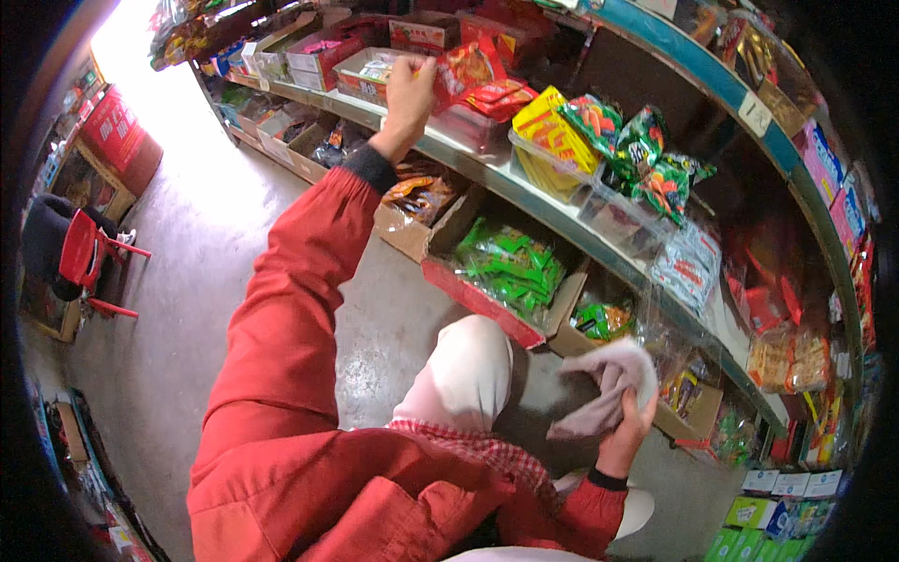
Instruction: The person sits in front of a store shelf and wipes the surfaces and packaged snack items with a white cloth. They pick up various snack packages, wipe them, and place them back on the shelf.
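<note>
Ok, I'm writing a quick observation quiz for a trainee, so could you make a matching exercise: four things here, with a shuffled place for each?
Things:
1. Cloth
2. Left hand
3. Green packets
4. Red chair

Places:
A. Inside a red-sided carton
B. On the floor at the picture's left
C. Held in the right hand
D. Raised near the red packets

Pairs: 1-C, 2-D, 3-A, 4-B.
</note>
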A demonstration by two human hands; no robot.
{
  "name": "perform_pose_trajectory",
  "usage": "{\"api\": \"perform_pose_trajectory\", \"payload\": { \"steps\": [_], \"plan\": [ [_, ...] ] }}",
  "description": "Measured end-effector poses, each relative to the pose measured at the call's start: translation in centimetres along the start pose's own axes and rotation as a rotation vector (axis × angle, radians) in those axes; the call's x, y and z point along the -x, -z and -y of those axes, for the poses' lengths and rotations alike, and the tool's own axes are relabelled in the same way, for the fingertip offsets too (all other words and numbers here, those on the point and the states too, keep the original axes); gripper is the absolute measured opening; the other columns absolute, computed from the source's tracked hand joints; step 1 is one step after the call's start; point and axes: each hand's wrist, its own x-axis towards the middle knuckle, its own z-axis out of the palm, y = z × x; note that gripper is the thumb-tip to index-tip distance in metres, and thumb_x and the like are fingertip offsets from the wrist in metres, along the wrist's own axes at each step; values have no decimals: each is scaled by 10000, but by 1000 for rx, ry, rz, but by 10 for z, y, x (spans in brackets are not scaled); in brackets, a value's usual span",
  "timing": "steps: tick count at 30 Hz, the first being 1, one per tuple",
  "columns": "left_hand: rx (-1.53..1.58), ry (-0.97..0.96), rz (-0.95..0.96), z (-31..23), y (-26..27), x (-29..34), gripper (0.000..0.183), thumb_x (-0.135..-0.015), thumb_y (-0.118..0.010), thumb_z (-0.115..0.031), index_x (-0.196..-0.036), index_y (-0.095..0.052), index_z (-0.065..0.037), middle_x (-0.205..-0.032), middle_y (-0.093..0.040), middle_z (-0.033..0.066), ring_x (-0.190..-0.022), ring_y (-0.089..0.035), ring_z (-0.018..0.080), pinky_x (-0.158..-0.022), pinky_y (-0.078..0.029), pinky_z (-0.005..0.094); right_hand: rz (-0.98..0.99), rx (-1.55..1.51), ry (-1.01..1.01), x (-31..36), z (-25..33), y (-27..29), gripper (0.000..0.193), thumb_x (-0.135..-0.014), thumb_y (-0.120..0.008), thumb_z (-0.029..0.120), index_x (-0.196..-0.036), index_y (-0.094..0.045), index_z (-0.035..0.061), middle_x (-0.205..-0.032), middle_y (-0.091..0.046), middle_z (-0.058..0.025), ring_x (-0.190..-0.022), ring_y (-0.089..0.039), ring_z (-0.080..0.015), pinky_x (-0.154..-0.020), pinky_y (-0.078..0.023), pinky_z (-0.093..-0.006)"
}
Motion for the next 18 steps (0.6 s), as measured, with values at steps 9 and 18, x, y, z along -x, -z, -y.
{"api": "perform_pose_trajectory", "payload": {
  "steps": [9, 18],
  "plan": [
    [807, 904, 379, -70, -5, 239, 140, -929, -478, -190, -881, -493, -59, -729, -507, -13, -580, -456, 78, -523, -408, 225, 244, 810, 859, -21, 24, -86, 422, -648, -613, -55, -1054, -571, 49, -1196, -520, -111, -1061, -504, -246, -912, -387, -360],
    [1070, 1045, 527, -107, -25, 307, 107, -947, -411, -116, -1021, -465, -60, -977, -543, 42, -881, -538, 146, -838, -455, 320, 219, 863, 1071, -44, -9, -88, 424, -603, -538, -117, -982, -594, 66, -1041, -592, -98, -971, -534, -314, -852, -425, -394]
  ]
}}
